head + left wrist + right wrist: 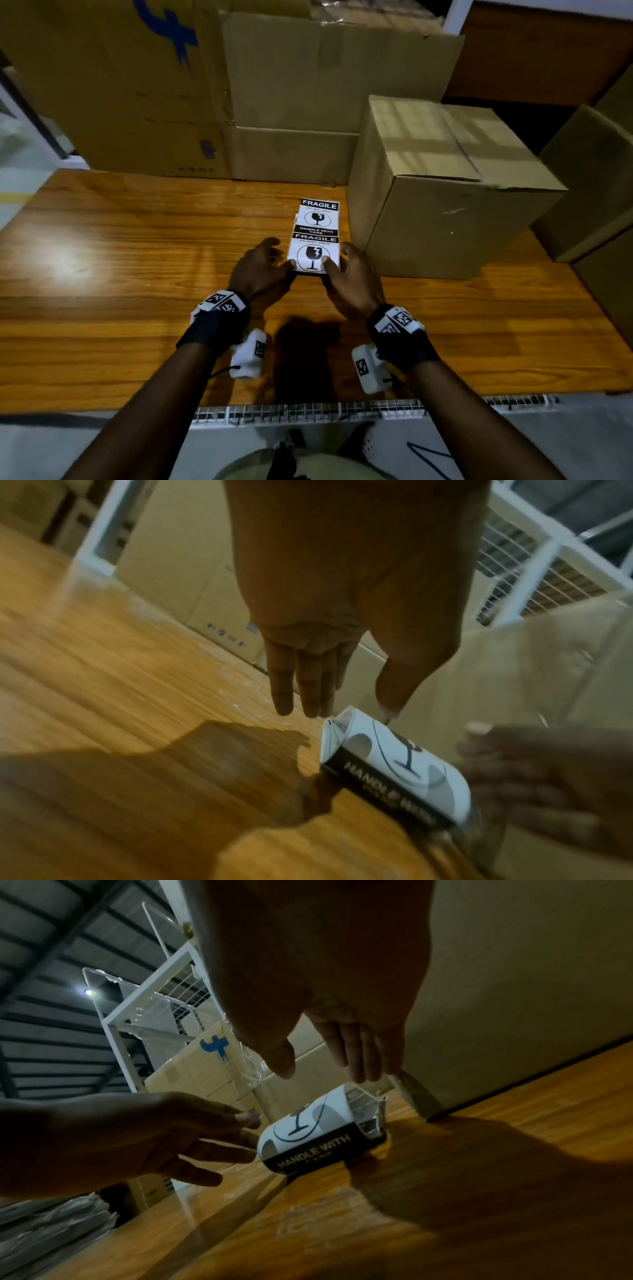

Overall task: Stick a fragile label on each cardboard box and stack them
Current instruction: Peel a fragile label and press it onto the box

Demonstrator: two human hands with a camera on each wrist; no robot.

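Note:
A strip of black-and-white FRAGILE labels (317, 236) lies on the wooden table (137, 274), left of a closed cardboard box (445, 192). Its near end curls upward over several folded layers (318, 1129) (394, 764). Both hands are at that near end. My left hand (281, 253) has its thumb on the lower left corner, its fingers nearly straight (346, 710). My right hand (337, 255) lays its thumb on the printed glass symbol, with its fingers along the right edge; the right wrist view shows them extended just above the curl (322, 1072). I see no closed pinch.
Tall cardboard boxes (137, 85) (325, 75) line the table's back edge, and more boxes (599, 171) stand at the right. A white wire rack edge (308, 409) runs along the table's near side. Bare wood stretches to the left of the labels.

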